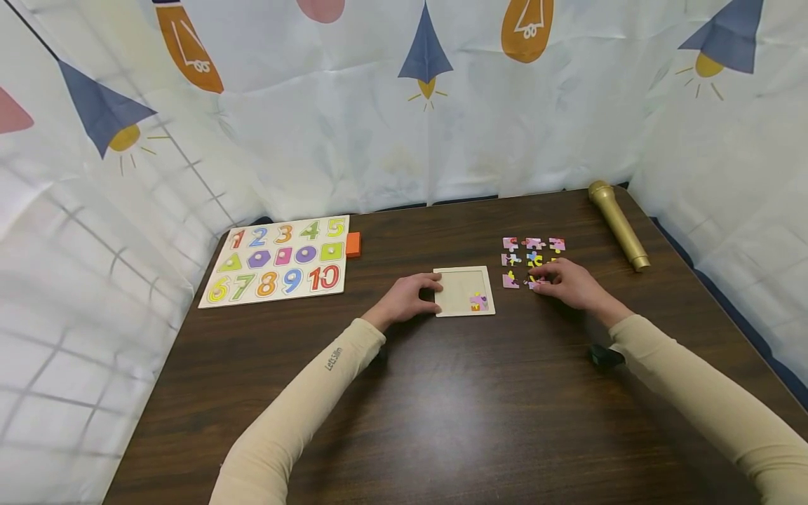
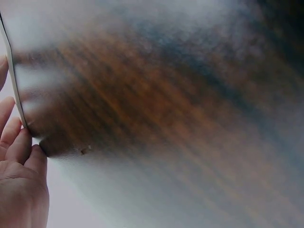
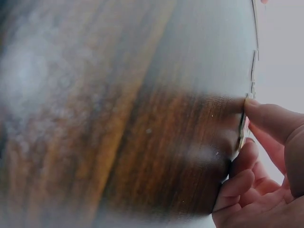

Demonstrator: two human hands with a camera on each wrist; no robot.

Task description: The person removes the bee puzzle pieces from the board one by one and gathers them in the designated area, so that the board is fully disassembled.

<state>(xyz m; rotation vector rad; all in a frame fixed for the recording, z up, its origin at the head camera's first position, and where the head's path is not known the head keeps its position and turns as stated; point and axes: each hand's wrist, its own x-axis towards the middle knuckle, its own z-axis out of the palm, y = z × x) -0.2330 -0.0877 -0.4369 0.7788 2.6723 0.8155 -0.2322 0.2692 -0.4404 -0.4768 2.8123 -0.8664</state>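
A square wooden puzzle tray (image 1: 454,287) lies flat in mid-table, with a pink and yellow puzzle piece (image 1: 479,301) in its lower right corner. My left hand (image 1: 407,300) holds the tray's left side, fingers at the upper part and thumb near the lower corner. Its fingertips show along the tray's thin edge (image 2: 15,80) in the left wrist view. Over the loose puzzle pieces (image 1: 510,243), laid out in rows right of the tray, my right hand (image 1: 571,284) pinches one pink piece (image 1: 536,283) in the bottom row. The hand partly covers the pieces at that side.
At the back left lies a board of coloured numbers and shapes (image 1: 274,263), with an orange block (image 1: 353,244) against its right edge. A gold microphone (image 1: 618,224) lies at the back right. Patterned white curtain (image 1: 379,140) hangs behind the dark wooden table (image 1: 442,407).
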